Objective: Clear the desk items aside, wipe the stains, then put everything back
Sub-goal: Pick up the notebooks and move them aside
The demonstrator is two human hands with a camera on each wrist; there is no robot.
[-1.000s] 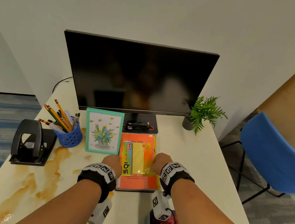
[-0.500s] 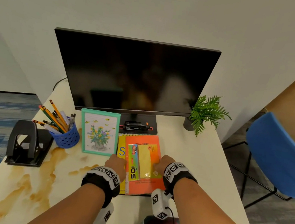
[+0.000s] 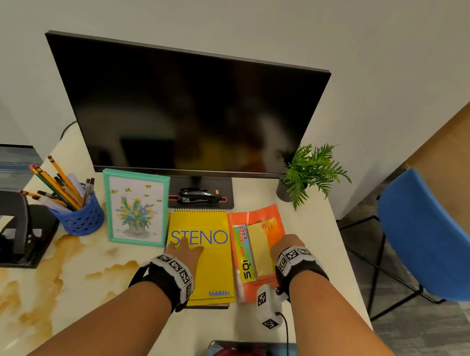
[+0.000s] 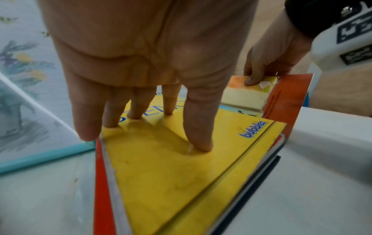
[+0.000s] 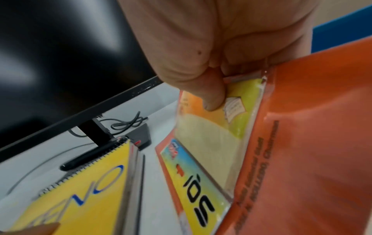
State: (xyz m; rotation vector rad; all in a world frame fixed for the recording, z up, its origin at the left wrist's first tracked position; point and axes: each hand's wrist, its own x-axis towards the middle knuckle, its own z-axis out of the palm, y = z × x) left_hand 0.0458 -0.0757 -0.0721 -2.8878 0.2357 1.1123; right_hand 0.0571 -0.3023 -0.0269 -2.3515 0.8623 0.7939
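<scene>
Left hand rests flat, fingers straight, on the yellow spiral steno notebook. Right hand pinches the orange sticky-note pack, tilted beside it.

Bare white worktop right of orange sticky-note pack; small potted green fern and black flat monitor behind.

One monitor, one picture frame, one hole punch, one plant, one chair.
</scene>
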